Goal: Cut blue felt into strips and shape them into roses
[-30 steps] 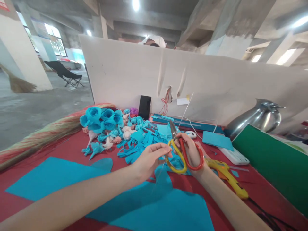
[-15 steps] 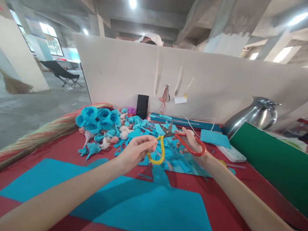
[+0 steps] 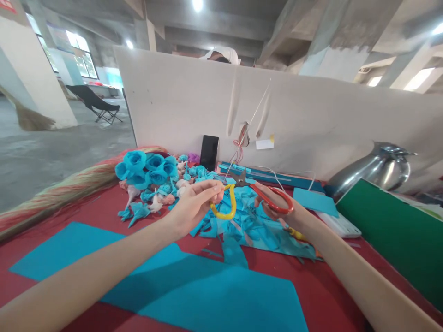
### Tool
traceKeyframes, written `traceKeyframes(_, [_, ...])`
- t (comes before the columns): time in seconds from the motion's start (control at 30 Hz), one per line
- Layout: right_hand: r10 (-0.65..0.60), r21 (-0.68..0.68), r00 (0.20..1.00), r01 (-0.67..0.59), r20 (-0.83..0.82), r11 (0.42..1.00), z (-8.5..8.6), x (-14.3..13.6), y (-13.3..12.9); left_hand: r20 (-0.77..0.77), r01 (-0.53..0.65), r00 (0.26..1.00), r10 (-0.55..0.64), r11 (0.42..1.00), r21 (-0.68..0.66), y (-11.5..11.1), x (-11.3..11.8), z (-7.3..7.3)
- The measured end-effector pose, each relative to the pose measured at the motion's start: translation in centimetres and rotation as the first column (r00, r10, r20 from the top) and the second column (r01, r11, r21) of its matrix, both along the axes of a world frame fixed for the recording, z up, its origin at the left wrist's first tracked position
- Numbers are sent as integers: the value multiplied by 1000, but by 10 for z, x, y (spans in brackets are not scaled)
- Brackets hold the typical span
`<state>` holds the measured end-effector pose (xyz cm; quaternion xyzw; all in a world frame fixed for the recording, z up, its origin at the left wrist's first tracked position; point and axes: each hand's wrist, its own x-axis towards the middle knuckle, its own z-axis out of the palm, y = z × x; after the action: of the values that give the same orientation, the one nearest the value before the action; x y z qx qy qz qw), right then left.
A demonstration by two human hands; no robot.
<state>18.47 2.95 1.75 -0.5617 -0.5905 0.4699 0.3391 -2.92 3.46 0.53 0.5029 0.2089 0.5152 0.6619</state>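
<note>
My left hand (image 3: 204, 198) pinches the lower end of a thin white wire (image 3: 256, 109), which rises up and to the right. My right hand (image 3: 272, 200) holds scissors (image 3: 239, 180) by the red handle (image 3: 282, 200), with their blades spread just right of my left fingertips. A curved yellow loop (image 3: 226, 215) reaches from near the scissors' pivot to my left fingers. It looks like the other handle. Below the hands lies a heap of cut blue paper scraps (image 3: 249, 219). A large blue sheet (image 3: 214, 295) is on the red table nearer me.
Blue paper flowers (image 3: 145, 168) and small pale pieces stand at the left. A phone (image 3: 209, 152) leans on the white partition (image 3: 180, 101). To the right are a metal jug (image 3: 377, 168) and a green board (image 3: 384, 235). A person's white hat shows above the partition.
The white wire stands higher in view, its tip farther up the partition. Scissors and hands have shifted slightly upward, and my right fingers have drawn closer around the red handle.
</note>
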Motion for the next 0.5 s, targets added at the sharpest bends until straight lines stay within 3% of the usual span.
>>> traceKeyframes(0.07, [21,-57,994,-27,-105,998,-1,-5,2,4,33,999,-33,999,4,-1,2,-2])
traceKeyframes(0.17, [129,-140,954,-172,-272,975,1,-18,-6,6,84,996,-84,996,23,-3,6,-4])
traceKeyframes(0.23, [170,-125,893,-241,-416,962,2,-27,-15,-22,112,994,-111,993,48,-6,7,-2])
traceKeyframes(0.33, [158,-60,789,-239,-594,969,0,-35,-28,-51,137,990,-134,988,66,-11,7,4])
traceKeyframes(0.43, [126,20,789,-142,-602,990,0,-33,-36,-31,117,993,-115,991,57,-14,6,11])
traceKeyframes(0.5, [131,103,865,-93,-484,990,2,-29,-40,-20,80,997,-79,997,20,-14,5,14])
